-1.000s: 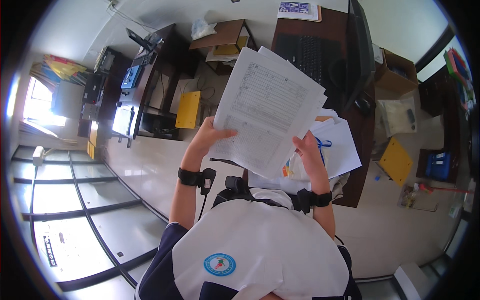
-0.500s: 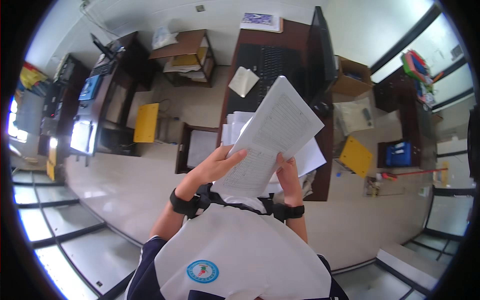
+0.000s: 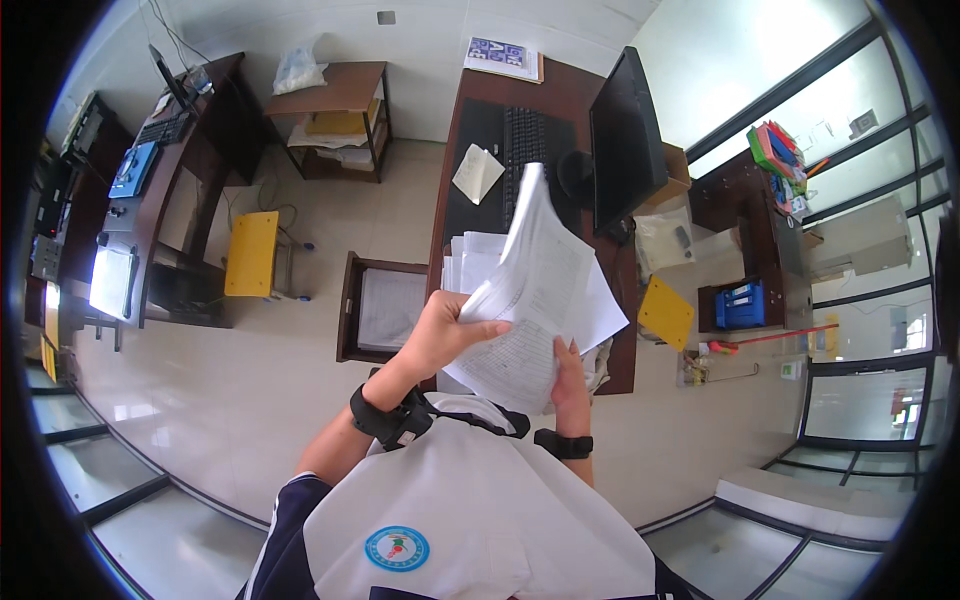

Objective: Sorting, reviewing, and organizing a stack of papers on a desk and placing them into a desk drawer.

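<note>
A thick stack of printed paper sheets (image 3: 530, 300) is held up over the near part of the desk, bent along its length so the page edges fan on the left. My left hand (image 3: 452, 335) grips its left edge, thumb lying across the printed face and fingers behind. At the lower right edge, my right hand (image 3: 569, 380) pinches the stack with its thumb on top; its other fingers are partly hidden. Beneath and behind the stack, more loose white sheets (image 3: 606, 305) lie on the desk. Each wrist wears a black strap.
The dark desk (image 3: 450, 115) carries a black keyboard (image 3: 522, 140), a monitor (image 3: 628, 135) and a folded paper (image 3: 478, 174). An open drawer (image 3: 350, 300) with papers juts out left. Yellow stools (image 3: 252, 255) stand on both sides. A small shelf (image 3: 330, 85) stands against the wall.
The paper stack has gone from lying nearly flat and slanting right to bent and more upright, its page edges now showing. Both hands keep hold. The view has shifted slightly.
</note>
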Tool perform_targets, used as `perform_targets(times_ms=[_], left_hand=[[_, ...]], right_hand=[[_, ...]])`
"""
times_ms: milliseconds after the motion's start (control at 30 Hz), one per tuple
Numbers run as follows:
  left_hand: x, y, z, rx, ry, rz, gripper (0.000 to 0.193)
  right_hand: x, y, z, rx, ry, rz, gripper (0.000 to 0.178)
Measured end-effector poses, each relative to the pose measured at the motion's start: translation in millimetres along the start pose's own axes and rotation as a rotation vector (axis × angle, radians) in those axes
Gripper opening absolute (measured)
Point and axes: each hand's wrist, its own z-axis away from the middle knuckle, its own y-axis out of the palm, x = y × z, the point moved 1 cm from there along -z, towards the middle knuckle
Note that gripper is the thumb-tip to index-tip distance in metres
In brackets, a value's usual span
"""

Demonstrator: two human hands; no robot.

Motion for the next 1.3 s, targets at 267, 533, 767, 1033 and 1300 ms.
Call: perform_targets(times_ms=[267,533,767,1033,1300], left_hand=[[11.7,-39.4,19.7,0.044,-0.274,0.116,0.035],[49.1,-58.3,26.5,0.030,-0.198,0.340,0.032],[49.1,-59.7,33.7,0.017,-0.183,0.346,0.025],[44.8,-69.6,36.7,-0.032,-0.179,0.526,0.016],[58.4,-79.8,33.8,0.013,-0.180,0.522,0.017]], right_hand=[[-10.1,11.0,16.9,-0.165,-0.205,0.158,0.036],[-6.1,26.4,52.0,-0.295,-0.304,0.210,0.033],[-20.7,9.2,61.6,-0.290,-0.240,0.168,0.035],[-19.7,-0.9,69.1,-0.356,-0.268,0.049,0.038],[-25.9,-15.4,71.5,-0.287,-0.264,-0.006,0.041]])
